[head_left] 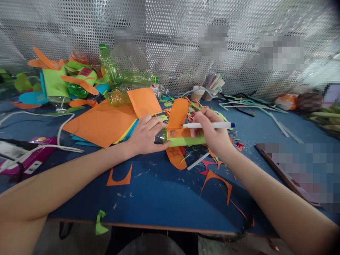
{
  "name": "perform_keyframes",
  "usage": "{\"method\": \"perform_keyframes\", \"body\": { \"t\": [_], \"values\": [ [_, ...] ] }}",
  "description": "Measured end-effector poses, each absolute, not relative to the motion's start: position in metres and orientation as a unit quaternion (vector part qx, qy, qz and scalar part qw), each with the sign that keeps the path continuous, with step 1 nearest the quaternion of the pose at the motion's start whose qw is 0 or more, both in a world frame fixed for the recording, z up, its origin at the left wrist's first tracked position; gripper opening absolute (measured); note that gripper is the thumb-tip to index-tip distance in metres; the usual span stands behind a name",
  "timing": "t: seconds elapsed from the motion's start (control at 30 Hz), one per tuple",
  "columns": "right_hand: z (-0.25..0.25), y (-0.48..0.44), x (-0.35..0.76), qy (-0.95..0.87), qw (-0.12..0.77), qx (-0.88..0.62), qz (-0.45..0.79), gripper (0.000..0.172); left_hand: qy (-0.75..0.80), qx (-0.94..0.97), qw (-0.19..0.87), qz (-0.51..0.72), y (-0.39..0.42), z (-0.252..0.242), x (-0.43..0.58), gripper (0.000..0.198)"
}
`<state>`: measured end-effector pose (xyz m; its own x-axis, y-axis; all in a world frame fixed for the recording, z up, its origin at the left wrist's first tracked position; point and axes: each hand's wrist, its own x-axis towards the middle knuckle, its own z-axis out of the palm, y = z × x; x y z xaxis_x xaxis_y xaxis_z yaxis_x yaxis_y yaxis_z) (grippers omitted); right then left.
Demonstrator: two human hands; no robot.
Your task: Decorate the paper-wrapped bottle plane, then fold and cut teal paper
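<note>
On the blue tabletop [159, 198], your left hand [149, 135] clasps a sideways, transparent plastic bottle [186, 141] wrapped in lime-green paper with rounded orange paper wings [177, 112]; your right hand [214, 136] pinches a white, blue-ended pen [204, 125].

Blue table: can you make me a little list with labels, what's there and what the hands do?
Left hand: holds the bottle
Right hand: holds a white pen
Bottle: sideways, green paper around it
Orange pieces: stick out from both sides
Paper stack: orange on top
Front: orange scraps
Back: green bottles
</note>
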<state>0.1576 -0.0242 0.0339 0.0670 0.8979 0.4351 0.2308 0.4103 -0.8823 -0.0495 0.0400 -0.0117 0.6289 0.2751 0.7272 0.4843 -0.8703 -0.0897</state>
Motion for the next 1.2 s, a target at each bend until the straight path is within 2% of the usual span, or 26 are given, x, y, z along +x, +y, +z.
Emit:
{"method": "perform_keyframes", "body": {
  "t": [0.07,0.17,0.43,1.2],
  "values": [
    [0.0346,-0.0259,0.1577,-0.637,0.545,-0.458,0.295,0.02,-0.213,-0.89,0.142,-0.377,0.04,-0.0118,-0.0494,0.043],
    [0.0359,-0.0275,0.1569,-0.66,0.52,-0.468,0.275,0.025,-0.215,-0.891,0.141,-0.375,0.0404,-0.0117,-0.0494,0.043],
    [0.0329,-0.0214,0.1553,-0.63,0.536,-0.518,0.22,0.031,-0.212,-0.89,0.147,-0.377,0.0396,-0.0109,-0.0492,0.043],
    [0.0294,-0.0213,0.1558,-0.64,0.533,-0.503,0.23,0.027,-0.203,-0.894,0.148,-0.372,0.0404,-0.0102,-0.0497,0.043]
  ]
}}
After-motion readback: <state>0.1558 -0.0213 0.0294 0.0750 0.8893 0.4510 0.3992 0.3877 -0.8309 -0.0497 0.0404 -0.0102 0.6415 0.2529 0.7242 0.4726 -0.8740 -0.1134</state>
